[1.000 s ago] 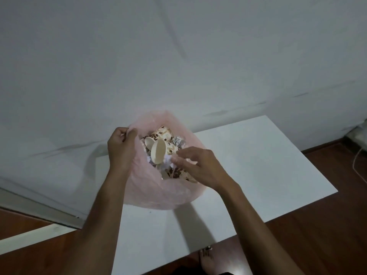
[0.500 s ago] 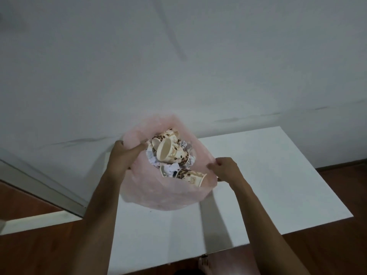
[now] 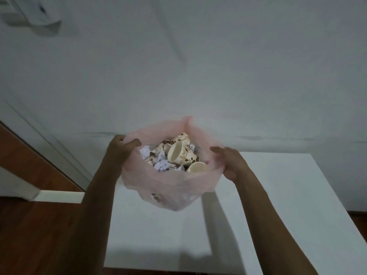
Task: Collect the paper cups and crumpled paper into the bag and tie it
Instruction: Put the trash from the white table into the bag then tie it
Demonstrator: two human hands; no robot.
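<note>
A thin pink plastic bag stands on the white table with its mouth wide open. Inside lie several brown-patterned paper cups and balls of crumpled white paper. My left hand pinches the bag's left rim. My right hand grips the right rim, stretching the opening between both hands.
A white wall rises directly behind the table. Brown wooden floor shows at the left and far right. A white baseboard piece lies at the left of the table. A white fixture hangs on the wall top left.
My right hand left the inside of the bag and took hold of the right rim. The bag's mouth is now pulled wider, and the view has shifted right.
</note>
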